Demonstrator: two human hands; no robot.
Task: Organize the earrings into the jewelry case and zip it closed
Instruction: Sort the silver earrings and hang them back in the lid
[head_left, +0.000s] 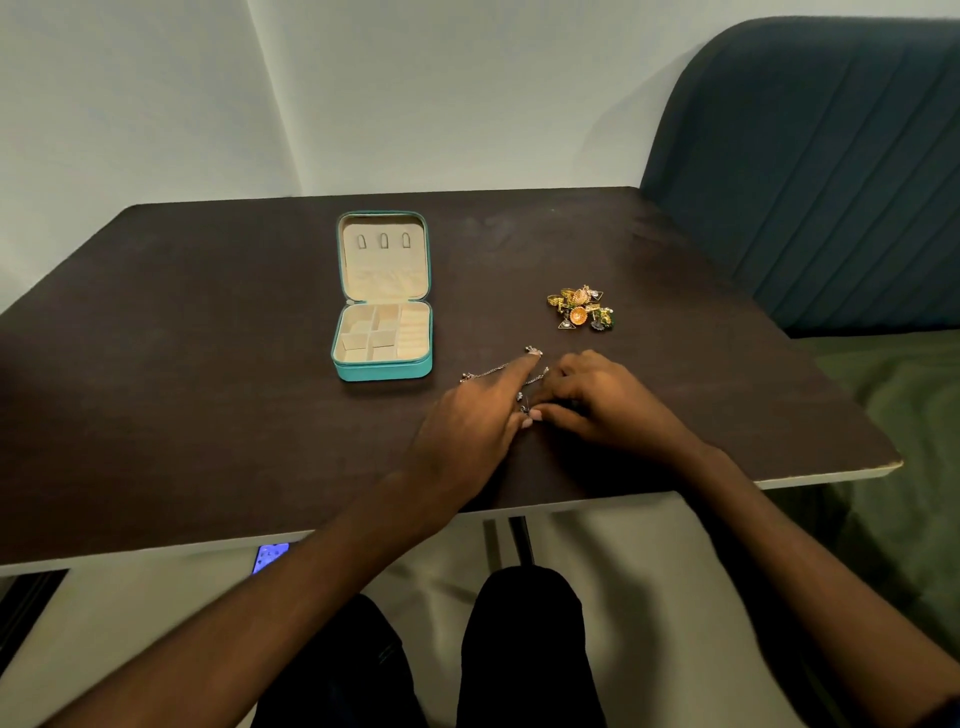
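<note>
The left hand (467, 415) points one finger on the thin silver chains (491, 371); the right hand (597, 400) pinches them — they could tangle. The open teal zip jewelry case (384, 370) waits at ten o'clock.

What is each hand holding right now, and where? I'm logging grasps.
Right hand appears to pinch a small silver piece at its end; left hand holds nothing, forefinger resting on the silver chains.

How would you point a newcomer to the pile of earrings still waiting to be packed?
Start at the dark table and find the open teal jewelry case near its middle. Right of the case, beyond the right hand, lies the earring pile: gold, orange and green, unlike the thin silvery chain pieces beside the left hand.
</note>
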